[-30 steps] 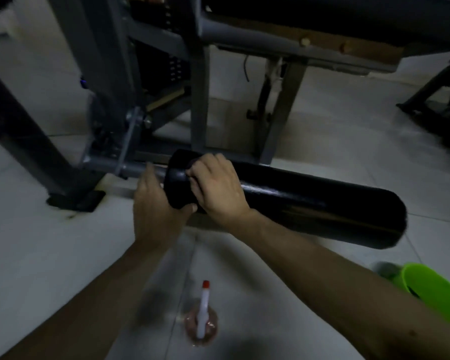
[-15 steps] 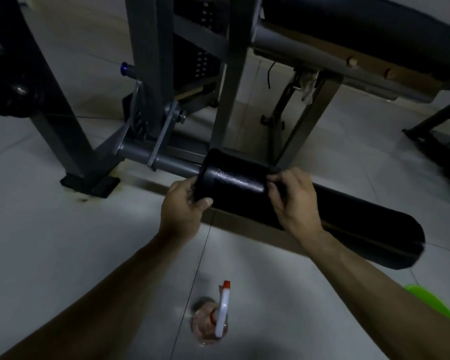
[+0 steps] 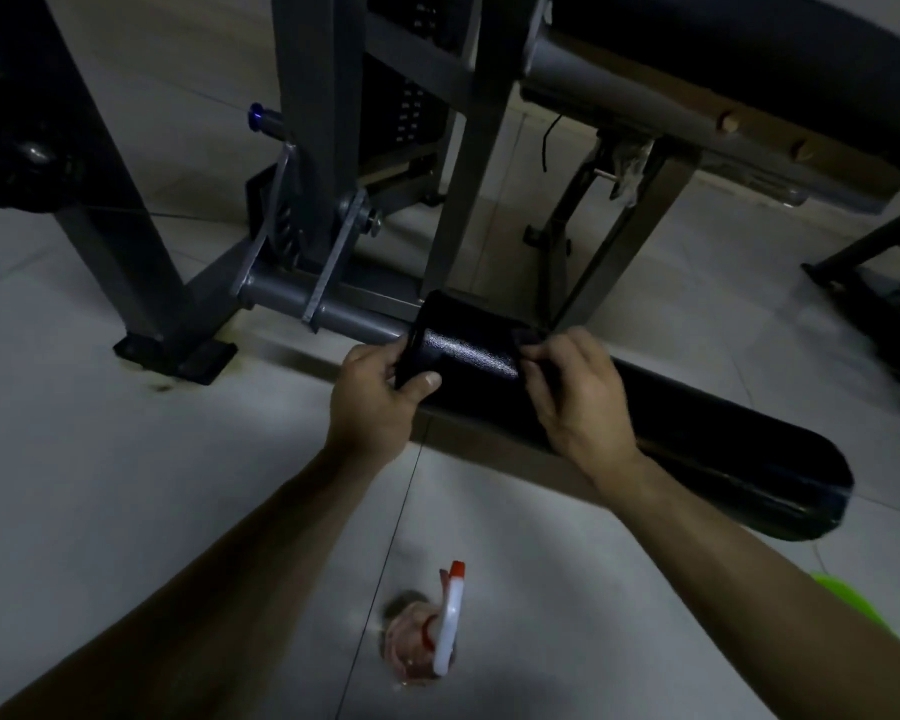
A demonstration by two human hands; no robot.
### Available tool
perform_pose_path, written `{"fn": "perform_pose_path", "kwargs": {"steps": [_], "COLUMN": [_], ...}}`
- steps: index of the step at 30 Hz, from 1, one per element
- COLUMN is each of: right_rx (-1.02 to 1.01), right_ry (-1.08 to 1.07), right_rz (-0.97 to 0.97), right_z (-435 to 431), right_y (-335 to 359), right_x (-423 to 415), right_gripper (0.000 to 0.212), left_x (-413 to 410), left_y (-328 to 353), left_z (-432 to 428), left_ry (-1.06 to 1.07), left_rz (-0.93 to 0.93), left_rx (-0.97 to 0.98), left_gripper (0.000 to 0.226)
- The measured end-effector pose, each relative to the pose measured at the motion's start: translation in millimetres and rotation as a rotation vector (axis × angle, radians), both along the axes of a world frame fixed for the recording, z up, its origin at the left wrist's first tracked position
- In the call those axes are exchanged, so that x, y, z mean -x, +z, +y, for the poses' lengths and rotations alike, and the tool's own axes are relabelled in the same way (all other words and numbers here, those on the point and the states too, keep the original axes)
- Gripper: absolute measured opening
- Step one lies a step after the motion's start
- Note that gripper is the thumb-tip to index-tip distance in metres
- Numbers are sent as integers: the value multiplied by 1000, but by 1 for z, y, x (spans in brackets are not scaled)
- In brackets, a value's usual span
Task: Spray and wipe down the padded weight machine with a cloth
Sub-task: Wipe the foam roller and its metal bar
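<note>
Head view, looking down: the right hand's fingers are bent and meet the thumb. They pinch a dark bit on top of the pad. It is too dark to tell what that bit is.

The left hand is at 9 o'clock from the right hand. It grips the end of the pad. Its thumb lies on the front of the pad and its fingers curl round the back. Both arms reach up from the bottom of the picture.

The pad is a long black roll. It is shiny where the light hits it. It runs from the hands toward 4 o'clock, low over the floor. At its 10 o'clock end it sits on a grey bar. The bar joins the grey frame, which stands at 12 o'clock from the hands.

A stack of weights shows behind the frame. A black seat is at 1 o'clock, high up. A round black knob is at 10 o'clock, near the edge.

A bottle stands on the floor at 6 o'clock from the hands, between the two arms and well apart from the pad. It has a white sprayer with a red tip. A bright green thing peeks out at 4 o'clock, behind the right arm.
</note>
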State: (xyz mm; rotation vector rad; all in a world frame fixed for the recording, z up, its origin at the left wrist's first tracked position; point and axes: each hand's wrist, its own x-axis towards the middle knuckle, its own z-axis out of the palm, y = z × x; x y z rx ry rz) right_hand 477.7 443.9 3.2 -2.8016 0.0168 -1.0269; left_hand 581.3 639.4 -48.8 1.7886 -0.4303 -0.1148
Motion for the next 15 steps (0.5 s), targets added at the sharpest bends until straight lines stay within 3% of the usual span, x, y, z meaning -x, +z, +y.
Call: {"fn": "perform_pose_path", "kwargs": {"steps": [5,10,12,15], "right_rx": [-96,13,65,66], "right_ry": [37,150,106,-2], "right_rz": [-6,61,53,13], "right_z": [34,65,47,6], "right_y": [-1,6,5,0], "right_x": [-33,-73,-56,-16], "right_gripper": [8,11,12,11], "left_x": [2,-7,3,25], "left_y": [3,4,11,20], "left_z": [0,0,-5,-20], "left_ry": [6,-40,9,171], "left_rz": [-3,-12,-78,-355], "left_rx": [-25,-123,-179,-269], "left_gripper": [45,49,47,62]}}
